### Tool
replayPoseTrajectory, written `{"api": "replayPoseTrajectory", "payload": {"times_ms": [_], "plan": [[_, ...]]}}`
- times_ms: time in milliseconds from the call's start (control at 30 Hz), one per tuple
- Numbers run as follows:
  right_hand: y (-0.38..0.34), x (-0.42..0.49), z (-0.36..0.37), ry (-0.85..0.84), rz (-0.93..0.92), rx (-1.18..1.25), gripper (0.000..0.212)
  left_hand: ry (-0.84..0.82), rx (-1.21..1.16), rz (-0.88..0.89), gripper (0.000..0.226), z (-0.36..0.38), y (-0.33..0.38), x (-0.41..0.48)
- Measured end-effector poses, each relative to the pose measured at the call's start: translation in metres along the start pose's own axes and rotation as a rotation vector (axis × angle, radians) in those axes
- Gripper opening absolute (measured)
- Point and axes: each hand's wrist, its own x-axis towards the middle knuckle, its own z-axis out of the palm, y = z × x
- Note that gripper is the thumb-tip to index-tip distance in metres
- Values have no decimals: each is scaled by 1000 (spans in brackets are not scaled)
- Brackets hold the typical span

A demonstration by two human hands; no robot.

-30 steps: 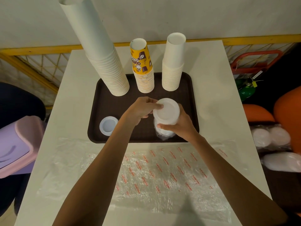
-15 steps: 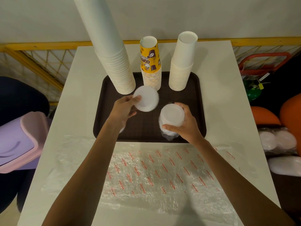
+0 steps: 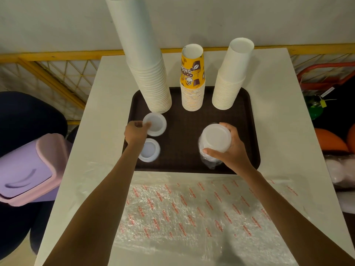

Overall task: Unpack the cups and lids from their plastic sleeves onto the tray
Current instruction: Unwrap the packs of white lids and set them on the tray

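From the head camera, the left hand (image 3: 135, 131) is closed in a pinch, thumb and fingertips on the near-left edge of a single white lid (image 3: 156, 124). The lid sits at about 9 o'clock on the tray (image 3: 184, 131); whether it already rests on the tray surface cannot be told. The right hand (image 3: 234, 149) is curled around the top of a lid stack (image 3: 215, 138) that stands upright in its clear plastic sleeve at about 4 o'clock on the tray, thumb on the near side and fingers on the far right side.

The dark brown tray holds three upright cup stacks along its 12 o'clock edge. A tall white cup stack (image 3: 151, 73) at 11 o'clock runs out of the top of the picture. A yellow printed cup stack (image 3: 192, 81) stands at 12 o'clock and a shorter white cup stack (image 3: 230, 79) at 1 o'clock. A loose lid (image 3: 149, 150) lies flat at 8 o'clock, just beside the left wrist and close to the pinched lid.

The tray sits on a white table (image 3: 107, 104). At 6 o'clock of the tray a flattened plastic sleeve (image 3: 192, 208) with red print lies spread on the table, touching the tray's near edge. At 9 o'clock of the table stands a purple bin (image 3: 25, 169) with a pink lid. Beyond the table a yellow railing (image 3: 57, 77) runs before a pale wall (image 3: 57, 22). At 3 o'clock, off the table, lie bagged white lids (image 3: 341, 171) and orange shapes too dim to name.
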Motion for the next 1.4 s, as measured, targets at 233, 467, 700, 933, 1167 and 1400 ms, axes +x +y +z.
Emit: {"api": "replayPoseTrajectory", "payload": {"times_ms": [233, 467, 700, 933, 1167, 1400], "plan": [[2, 2, 4, 30, -2, -19, 91, -11, 84, 47, 35, 7, -7, 12], [5, 2, 6, 38, -3, -7, 87, 36, 185, 72, 32, 0, -15, 19], [4, 1, 6, 41, -9, 2, 85, 109, 171, 182, 36, 1, -18, 6], [5, 1, 5, 43, -19, -42, 87, 161, 399, 415, 58, 11, -47, -45], [5, 1, 4, 29, -32, -38, 87, 98, 498, 244, 89, 10, -60, -52], [2, 1, 4, 23, -17, -6, 89, 117, 455, 257, 91, 6, -57, -55]]}}
